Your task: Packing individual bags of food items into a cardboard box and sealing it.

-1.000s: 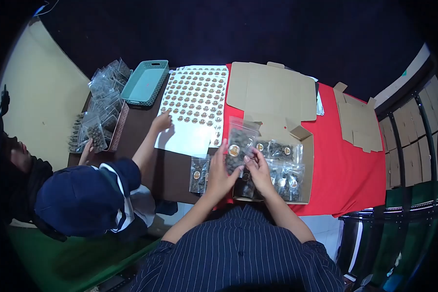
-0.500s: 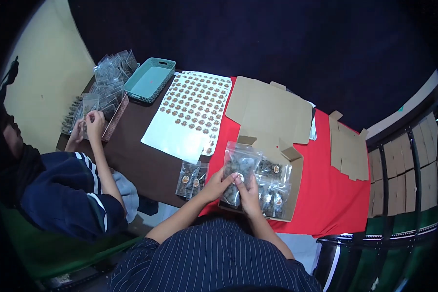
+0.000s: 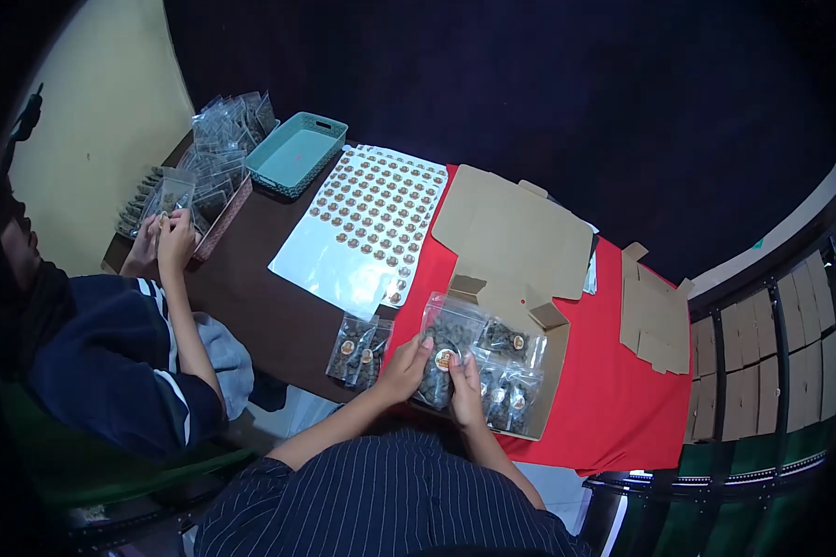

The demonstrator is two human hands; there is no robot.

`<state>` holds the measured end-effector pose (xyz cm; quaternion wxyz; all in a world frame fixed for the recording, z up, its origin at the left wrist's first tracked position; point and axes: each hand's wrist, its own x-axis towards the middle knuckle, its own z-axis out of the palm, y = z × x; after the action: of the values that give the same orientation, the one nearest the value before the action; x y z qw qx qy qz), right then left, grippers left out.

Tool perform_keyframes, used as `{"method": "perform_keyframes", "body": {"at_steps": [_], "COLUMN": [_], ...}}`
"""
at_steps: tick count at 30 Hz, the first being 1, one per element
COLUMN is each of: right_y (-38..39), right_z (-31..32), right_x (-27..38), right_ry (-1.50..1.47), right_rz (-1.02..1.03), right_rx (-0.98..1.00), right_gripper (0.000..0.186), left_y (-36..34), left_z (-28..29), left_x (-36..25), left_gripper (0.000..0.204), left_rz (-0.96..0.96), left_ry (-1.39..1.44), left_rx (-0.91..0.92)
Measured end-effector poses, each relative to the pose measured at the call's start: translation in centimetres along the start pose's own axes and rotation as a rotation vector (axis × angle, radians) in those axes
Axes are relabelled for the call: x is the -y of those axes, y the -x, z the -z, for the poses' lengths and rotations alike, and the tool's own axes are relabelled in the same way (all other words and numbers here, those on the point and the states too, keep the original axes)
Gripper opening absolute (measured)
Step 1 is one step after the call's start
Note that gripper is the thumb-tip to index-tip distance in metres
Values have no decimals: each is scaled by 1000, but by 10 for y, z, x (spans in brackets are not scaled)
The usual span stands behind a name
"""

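Observation:
A clear zip bag [image 3: 450, 327] of dark, lumpy pieces is held up between my two hands, a round sticker [image 3: 445, 359] on its front. My left hand [image 3: 405, 373] grips the bag's left edge, thumb on the front. On its right side my right hand [image 3: 467, 394] closes, thumb beside the sticker. Behind and below stands an open cardboard box [image 3: 554, 371], partly hidden by the bag. Inside lie several similar stickered bags [image 3: 506, 395]. Left of my left hand, two more stickered bags [image 3: 355, 351] rest on the dark table.
A sheet of round stickers [image 3: 372, 213], partly peeled, covers the table's middle. Beyond it are a teal basket [image 3: 297, 153] and a pink basket [image 3: 225, 221] heaped with bags. A co-worker's hands [image 3: 170, 243] hold another bag at left. A flattened carton [image 3: 655, 316] lies on the red cloth [image 3: 613, 408].
My right thumb has moved off the sticker, which now shows fully. My left hand has shifted slightly down the bag's edge. The whole view has tilted a little.

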<state>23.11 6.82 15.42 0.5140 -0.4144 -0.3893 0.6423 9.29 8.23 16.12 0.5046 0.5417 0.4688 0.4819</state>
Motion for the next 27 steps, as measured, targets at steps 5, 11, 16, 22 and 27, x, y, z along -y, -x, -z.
{"method": "perform_keyframes", "body": {"at_steps": [5, 11, 16, 22, 27], "right_y": [-2, 1, 3, 13, 5], "right_z": [-5, -5, -3, -7, 4], "right_x": [7, -1, -2, 33, 60], "right_ry": [-12, 304, 120, 274, 266], "right_rz": [46, 120, 86, 214, 272], "right_rx": [-8, -66, -70, -237, -158], "right_gripper": [29, 27, 26, 34, 12], "left_y": [7, 12, 10, 11, 12], "left_z": [-10, -7, -7, 5, 6], "left_x": [-8, -3, 2, -22, -11], "left_gripper": [39, 35, 35, 54, 63], "left_rz": [-51, -86, -65, 18, 31], "left_ry": [134, 54, 79, 92, 281], "left_rx": [-21, -69, -62, 175, 302]}}
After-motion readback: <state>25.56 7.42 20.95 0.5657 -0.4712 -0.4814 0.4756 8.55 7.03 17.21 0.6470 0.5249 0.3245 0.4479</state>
